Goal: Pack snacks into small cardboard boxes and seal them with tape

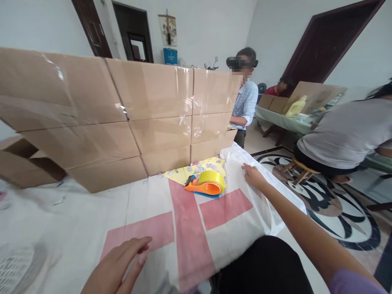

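Left hand (118, 267) lies flat on the white cloth (153, 204), fingers together. Farther out, right hand (252, 175) presses the cloth's edge, fingers loosely spread, near the tape dispenser (206, 183). Best to smooth outward, evenly.

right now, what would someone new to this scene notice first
A wall of taped cardboard boxes stands across the far side of the table, filling the left and middle of the view. In front of it an orange tape dispenser with a yellow roll lies on the white cloth with pink bars. The right hand rests on the cloth's edge beside it; the left hand lies flat near the front.
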Demonstrator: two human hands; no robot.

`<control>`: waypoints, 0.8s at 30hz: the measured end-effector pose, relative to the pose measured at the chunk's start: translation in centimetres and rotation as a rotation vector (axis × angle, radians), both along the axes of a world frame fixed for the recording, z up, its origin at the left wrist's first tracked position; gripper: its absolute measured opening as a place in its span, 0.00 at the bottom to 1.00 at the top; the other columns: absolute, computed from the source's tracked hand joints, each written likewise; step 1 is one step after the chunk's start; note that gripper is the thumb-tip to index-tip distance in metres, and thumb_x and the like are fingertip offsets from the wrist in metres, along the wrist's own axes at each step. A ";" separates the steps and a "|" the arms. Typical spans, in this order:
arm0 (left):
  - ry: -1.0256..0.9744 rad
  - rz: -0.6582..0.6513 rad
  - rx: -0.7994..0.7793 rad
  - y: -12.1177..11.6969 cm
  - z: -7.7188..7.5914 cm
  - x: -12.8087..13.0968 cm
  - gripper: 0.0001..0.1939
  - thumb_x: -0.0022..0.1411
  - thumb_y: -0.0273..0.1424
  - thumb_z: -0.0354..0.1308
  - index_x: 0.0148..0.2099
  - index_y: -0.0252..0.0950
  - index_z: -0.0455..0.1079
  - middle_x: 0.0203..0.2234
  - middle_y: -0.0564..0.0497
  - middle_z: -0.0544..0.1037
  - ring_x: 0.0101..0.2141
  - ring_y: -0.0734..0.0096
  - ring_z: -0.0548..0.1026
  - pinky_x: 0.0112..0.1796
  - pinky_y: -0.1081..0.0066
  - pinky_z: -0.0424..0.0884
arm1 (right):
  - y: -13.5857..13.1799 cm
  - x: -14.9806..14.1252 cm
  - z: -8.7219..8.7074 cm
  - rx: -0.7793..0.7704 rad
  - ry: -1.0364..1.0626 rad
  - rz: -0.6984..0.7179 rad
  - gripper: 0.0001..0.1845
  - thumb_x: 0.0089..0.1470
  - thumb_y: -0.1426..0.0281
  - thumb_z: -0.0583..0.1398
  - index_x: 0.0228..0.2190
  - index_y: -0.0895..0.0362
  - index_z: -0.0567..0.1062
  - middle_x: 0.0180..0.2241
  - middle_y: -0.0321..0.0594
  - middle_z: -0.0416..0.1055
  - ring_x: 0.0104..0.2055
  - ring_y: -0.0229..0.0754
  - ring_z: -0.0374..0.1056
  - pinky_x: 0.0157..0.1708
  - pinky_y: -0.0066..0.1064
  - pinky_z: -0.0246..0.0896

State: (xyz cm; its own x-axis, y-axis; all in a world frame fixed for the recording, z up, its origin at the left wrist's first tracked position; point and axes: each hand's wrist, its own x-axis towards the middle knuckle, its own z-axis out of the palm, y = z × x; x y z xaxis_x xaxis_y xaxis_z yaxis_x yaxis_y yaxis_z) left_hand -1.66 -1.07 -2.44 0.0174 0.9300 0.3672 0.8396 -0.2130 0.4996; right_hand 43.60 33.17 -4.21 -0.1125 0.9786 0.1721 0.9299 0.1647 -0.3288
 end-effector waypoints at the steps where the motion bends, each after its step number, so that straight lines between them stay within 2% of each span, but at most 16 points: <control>1: 0.016 0.006 0.034 0.0 0.7 0.1 0.14 0.69 0.41 0.53 0.52 0.50 0.76 0.44 0.57 0.84 0.42 0.68 0.83 0.40 0.76 0.80 | 0.3 -1.0 0.4 0.017 0.017 -0.003 0.25 0.51 0.78 0.55 0.50 0.60 0.77 0.61 0.50 0.69 0.57 0.52 0.67 0.56 0.39 0.61; 3: 0.045 0.026 0.116 -0.1 2.3 0.4 0.13 0.70 0.40 0.53 0.52 0.49 0.75 0.42 0.57 0.84 0.40 0.71 0.83 0.38 0.77 0.79 | 0.1 -2.7 1.4 0.053 0.055 -0.030 0.24 0.54 0.75 0.54 0.52 0.61 0.76 0.60 0.51 0.70 0.52 0.49 0.71 0.52 0.37 0.63; 4: 0.051 0.040 0.154 -0.2 3.1 0.5 0.13 0.70 0.39 0.53 0.51 0.49 0.75 0.41 0.57 0.84 0.39 0.71 0.83 0.37 0.78 0.79 | -0.6 -3.3 2.2 0.069 0.072 -0.044 0.22 0.55 0.72 0.54 0.49 0.61 0.77 0.57 0.51 0.73 0.48 0.47 0.73 0.49 0.36 0.65; 6: 0.045 0.067 0.212 -0.8 4.6 0.8 0.11 0.69 0.39 0.54 0.49 0.47 0.75 0.39 0.57 0.84 0.38 0.71 0.83 0.36 0.77 0.78 | -2.7 -4.3 4.0 0.094 0.094 -0.064 0.15 0.56 0.67 0.55 0.39 0.60 0.79 0.44 0.50 0.79 0.38 0.46 0.73 0.41 0.35 0.65; 9: 0.011 0.104 0.228 -2.1 6.5 0.7 0.10 0.69 0.38 0.54 0.42 0.44 0.76 0.35 0.55 0.83 0.36 0.69 0.81 0.37 0.73 0.76 | -7.3 -6.6 7.4 0.156 0.131 -0.054 0.16 0.57 0.60 0.56 0.26 0.57 0.74 0.27 0.44 0.75 0.29 0.45 0.68 0.32 0.34 0.59; 11: -0.029 0.156 0.201 -2.9 7.7 0.1 0.11 0.70 0.37 0.52 0.39 0.42 0.75 0.33 0.54 0.82 0.35 0.68 0.80 0.37 0.72 0.74 | -11.2 -9.8 9.2 0.219 0.243 0.111 0.17 0.59 0.57 0.56 0.25 0.56 0.71 0.24 0.40 0.72 0.27 0.42 0.65 0.30 0.32 0.56; 13: -0.086 0.238 0.180 -3.1 8.7 -1.2 0.12 0.69 0.37 0.52 0.37 0.40 0.74 0.33 0.53 0.82 0.35 0.67 0.79 0.38 0.71 0.73 | -15.7 -14.2 9.8 0.174 0.319 0.328 0.19 0.62 0.58 0.53 0.25 0.55 0.69 0.23 0.38 0.70 0.27 0.41 0.65 0.29 0.31 0.55; 15: -0.158 0.347 0.186 -2.3 9.3 -3.8 0.13 0.69 0.40 0.52 0.39 0.40 0.74 0.34 0.52 0.81 0.36 0.66 0.79 0.39 0.70 0.73 | -20.5 -19.2 8.8 0.073 0.336 0.496 0.21 0.65 0.60 0.51 0.22 0.55 0.64 0.21 0.37 0.68 0.25 0.39 0.63 0.27 0.29 0.51; 17: -0.210 0.459 0.165 -0.5 9.6 -7.6 0.15 0.68 0.42 0.51 0.44 0.38 0.74 0.37 0.50 0.81 0.37 0.66 0.79 0.40 0.69 0.73 | -24.8 -23.8 6.2 -0.077 0.260 0.631 0.23 0.67 0.62 0.50 0.21 0.56 0.65 0.21 0.37 0.70 0.24 0.37 0.63 0.25 0.29 0.46; 18: -0.190 0.476 0.096 0.7 9.6 -10.0 0.18 0.68 0.43 0.51 0.47 0.38 0.74 0.39 0.50 0.81 0.37 0.66 0.79 0.40 0.69 0.74 | -26.5 -25.5 4.4 -0.127 0.204 0.696 0.24 0.67 0.62 0.51 0.20 0.57 0.66 0.21 0.38 0.71 0.24 0.37 0.63 0.26 0.30 0.46; 20: -0.094 0.479 -0.053 3.3 9.6 -15.0 0.20 0.68 0.43 0.50 0.52 0.37 0.73 0.45 0.48 0.80 0.39 0.67 0.79 0.42 0.70 0.75 | -29.0 -27.8 0.7 -0.069 0.095 0.760 0.24 0.68 0.64 0.51 0.21 0.58 0.71 0.23 0.40 0.73 0.25 0.37 0.64 0.28 0.31 0.46; 21: -0.067 0.511 -0.083 4.6 9.6 -17.6 0.20 0.68 0.41 0.50 0.53 0.35 0.73 0.49 0.45 0.78 0.40 0.66 0.79 0.44 0.69 0.75 | -29.8 -28.4 -1.0 0.002 0.033 0.853 0.22 0.66 0.66 0.53 0.22 0.58 0.73 0.24 0.41 0.74 0.27 0.38 0.65 0.31 0.32 0.48; 22: -0.033 0.558 -0.108 5.7 9.5 -19.9 0.20 0.67 0.39 0.52 0.54 0.31 0.73 0.55 0.40 0.74 0.43 0.65 0.78 0.46 0.67 0.74 | -30.2 -28.6 -2.4 0.046 -0.008 0.963 0.19 0.64 0.66 0.55 0.22 0.58 0.74 0.24 0.41 0.74 0.27 0.39 0.65 0.32 0.33 0.48; 24: 0.046 0.654 -0.150 7.3 9.3 -24.0 0.24 0.67 0.36 0.53 0.58 0.23 0.68 0.67 0.31 0.58 0.50 0.58 0.75 0.52 0.60 0.71 | -30.5 -28.6 -4.2 0.090 -0.019 1.019 0.17 0.63 0.67 0.56 0.24 0.57 0.76 0.24 0.40 0.73 0.28 0.39 0.64 0.33 0.34 0.47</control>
